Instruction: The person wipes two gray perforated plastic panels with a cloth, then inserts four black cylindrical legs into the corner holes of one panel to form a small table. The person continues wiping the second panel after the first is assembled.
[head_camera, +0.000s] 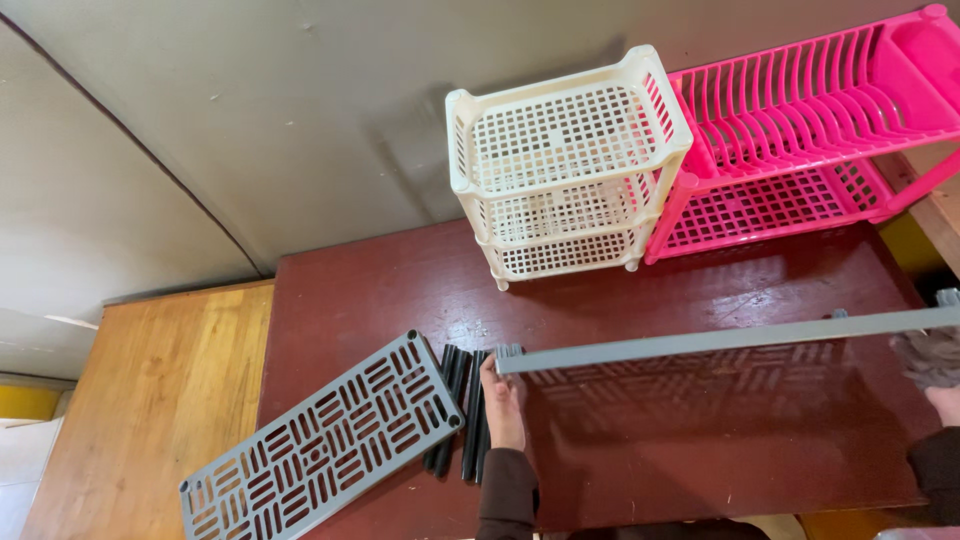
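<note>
A dark red desk (600, 300) stands against a plain grey wall, with a lighter wooden surface (150, 400) butting it on the left. Nearest the camera, the left hand (503, 400) has its grip closed on the left end of a long grey slotted shelf panel (720, 340), held edge-on just above the desk. The right hand (940, 400), at the frame's edge, is at the panel's other end behind a grey cloth (925, 358); whether its grip is closed cannot be told. Just left of the left hand lie several dark grey tubes (462, 400), touching a second grey slotted panel (325, 445) lying flat and overhanging the desk edge. Farther back stand a cream three-tier basket rack (565, 165) and, touching it, a bright pink dish rack (800, 130).
</note>
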